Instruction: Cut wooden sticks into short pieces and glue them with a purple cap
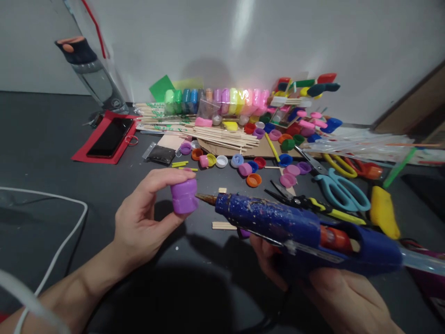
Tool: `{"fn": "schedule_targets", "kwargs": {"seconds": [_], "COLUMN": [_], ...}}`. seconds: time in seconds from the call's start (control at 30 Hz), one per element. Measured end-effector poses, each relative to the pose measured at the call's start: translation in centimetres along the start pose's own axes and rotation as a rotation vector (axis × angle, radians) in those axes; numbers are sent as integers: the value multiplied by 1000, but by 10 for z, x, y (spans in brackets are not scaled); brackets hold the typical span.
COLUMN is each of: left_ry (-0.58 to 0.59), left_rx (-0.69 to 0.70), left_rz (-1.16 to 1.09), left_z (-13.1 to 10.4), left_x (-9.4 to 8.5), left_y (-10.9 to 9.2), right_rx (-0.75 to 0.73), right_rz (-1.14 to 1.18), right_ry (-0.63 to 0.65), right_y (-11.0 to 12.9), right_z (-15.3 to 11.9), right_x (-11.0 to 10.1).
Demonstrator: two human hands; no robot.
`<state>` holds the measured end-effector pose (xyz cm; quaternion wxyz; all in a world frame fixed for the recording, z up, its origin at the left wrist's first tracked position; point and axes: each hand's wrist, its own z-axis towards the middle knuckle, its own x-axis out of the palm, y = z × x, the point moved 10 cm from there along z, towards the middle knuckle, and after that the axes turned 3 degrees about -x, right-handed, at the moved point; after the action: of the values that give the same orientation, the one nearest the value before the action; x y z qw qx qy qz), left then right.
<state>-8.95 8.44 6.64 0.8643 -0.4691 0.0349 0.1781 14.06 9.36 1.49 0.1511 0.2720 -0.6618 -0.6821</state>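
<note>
Between thumb and fingers, my left hand (pixel 142 218) grips a purple clay piece (pixel 184 195) shaped like a small stout cylinder with a groove round its middle. My right hand (pixel 333 287) is wrapped round the handle of a blue glue gun (pixel 271 215), with a clear glue stick (pixel 422 262) coming out of its back. The gun's brown metal nozzle points left, and its tip is at or very close to the purple piece's right side; whether they touch I cannot tell. Below the gun lie short wooden sticks (pixel 223 226) on the dark table.
Bottle caps (pixel 253 180), wooden skewers (pixel 225 138) and clay packs (pixel 222 102) spread along the back. Blue-handled scissors (pixel 342 190) and pliers (pixel 313 204) lie at right. A phone (pixel 110 137) on red paper and a water bottle (pixel 95 76) stand left, near a white cable (pixel 69 236).
</note>
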Motion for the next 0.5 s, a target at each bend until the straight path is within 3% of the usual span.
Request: {"fn": "schedule_targets", "kwargs": {"seconds": [0.5], "left_ry": [-17], "left_rx": [27], "left_rz": [17], "left_z": [1], "left_x": [0], "left_y": [-2], "right_rx": [-74], "right_rz": [-65], "right_ry": [3], "right_y": [10], "right_z": [4], "right_x": [1]}}
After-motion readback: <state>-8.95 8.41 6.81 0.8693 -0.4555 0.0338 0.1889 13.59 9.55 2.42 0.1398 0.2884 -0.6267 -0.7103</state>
